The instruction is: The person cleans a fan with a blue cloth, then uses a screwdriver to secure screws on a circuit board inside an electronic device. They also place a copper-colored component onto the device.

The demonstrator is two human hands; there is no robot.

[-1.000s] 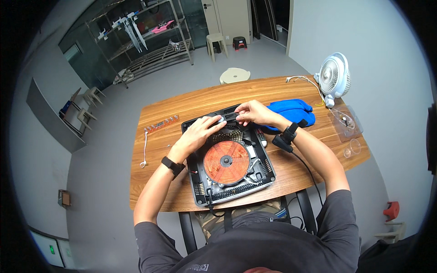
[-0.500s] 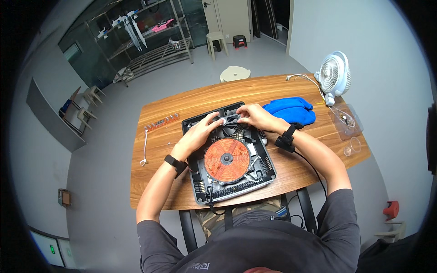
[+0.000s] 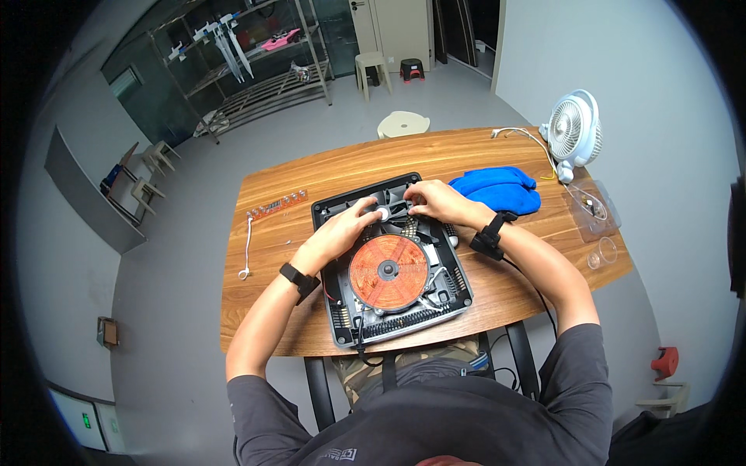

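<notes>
I have the black fan part (image 3: 397,206) between both hands, over the far end of the uncovered black housing (image 3: 462,281), at 12 o'clock from its round copper coil (image 3: 368,272). My left grip (image 3: 338,231) has thumb and fingertips on it at the white hub (image 3: 383,213); my right grip (image 3: 441,203) pinches its 2 o'clock side. The hub faces up; my fingers cover too much of the part to tell its long axis.

The housing's long axis runs from between 11 and 12 o'clock to between 5 and 6, its near end just beside the counter (image 3: 268,314) edge, where a black cord (image 3: 360,342) drops over. Bare wood lies at 8 to 9 o'clock, in a strip at 12, and past the housing's wall at 3 to 4. The blue gloves (image 3: 497,190) crowd 2 o'clock, near my right wrist; an orange circuit board (image 3: 277,206) sits well apart at 10.
</notes>
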